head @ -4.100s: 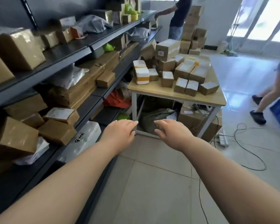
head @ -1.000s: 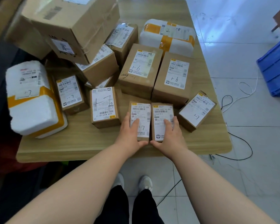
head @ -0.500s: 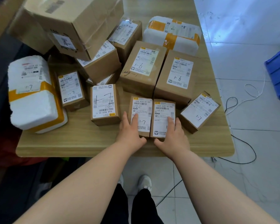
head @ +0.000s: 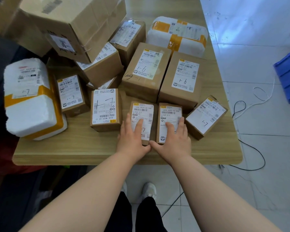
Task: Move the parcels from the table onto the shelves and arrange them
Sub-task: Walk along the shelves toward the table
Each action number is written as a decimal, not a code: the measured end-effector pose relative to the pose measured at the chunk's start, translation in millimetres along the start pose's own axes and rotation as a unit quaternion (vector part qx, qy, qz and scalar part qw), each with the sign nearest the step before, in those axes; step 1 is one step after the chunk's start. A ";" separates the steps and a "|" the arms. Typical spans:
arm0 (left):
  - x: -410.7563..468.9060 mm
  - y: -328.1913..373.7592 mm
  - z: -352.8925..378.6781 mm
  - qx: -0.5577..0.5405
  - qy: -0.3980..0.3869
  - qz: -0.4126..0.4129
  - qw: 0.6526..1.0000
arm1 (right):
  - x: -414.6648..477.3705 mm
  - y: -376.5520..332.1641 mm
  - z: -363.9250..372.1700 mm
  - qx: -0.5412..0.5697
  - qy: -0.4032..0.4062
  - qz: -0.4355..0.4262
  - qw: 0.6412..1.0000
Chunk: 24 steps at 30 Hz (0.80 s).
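Pickup step, judged. Left carton point(head: 143, 109) and right carton point(head: 170, 113) sat side by side near the counter point(head: 74, 148) edge. Left grip point(head: 134, 137) and right grip point(head: 174, 138) lay spread flat atop them. Next: clasp, lift, shelve.

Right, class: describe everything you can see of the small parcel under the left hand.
The parcel is a small brown cardboard box lying flat near the table's front edge, its white barcode label up. The left hand rests on its near half, fingers flat on the label, thumb at the near end. A like parcel lies close beside it, under the right hand.
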<state>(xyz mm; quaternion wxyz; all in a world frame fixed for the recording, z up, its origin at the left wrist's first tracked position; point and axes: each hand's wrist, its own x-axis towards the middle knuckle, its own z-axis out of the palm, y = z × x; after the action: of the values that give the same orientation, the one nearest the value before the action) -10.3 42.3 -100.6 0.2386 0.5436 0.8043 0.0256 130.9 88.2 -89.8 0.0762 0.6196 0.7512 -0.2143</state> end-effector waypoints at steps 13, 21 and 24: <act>-14.9 9.1 -23.7 -0.095 0.058 -0.049 0.993 | -13.2 -9.8 -25.5 0.080 0.018 0.026 0.996; -45.8 4.1 -77.2 -0.168 0.178 -0.045 0.968 | -36.5 -40.9 -73.2 0.118 0.081 -0.049 0.989; -61.6 -6.0 -102.7 -0.197 0.236 -0.044 0.951 | -46.9 -58.8 -91.2 0.150 0.113 -0.093 0.978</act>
<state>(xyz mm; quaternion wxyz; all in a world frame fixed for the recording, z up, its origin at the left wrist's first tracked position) -39.5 7.6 10.4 0.1454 0.4286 0.8395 0.3008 98.4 75.8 23.1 -0.1236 0.5716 0.7686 -0.2591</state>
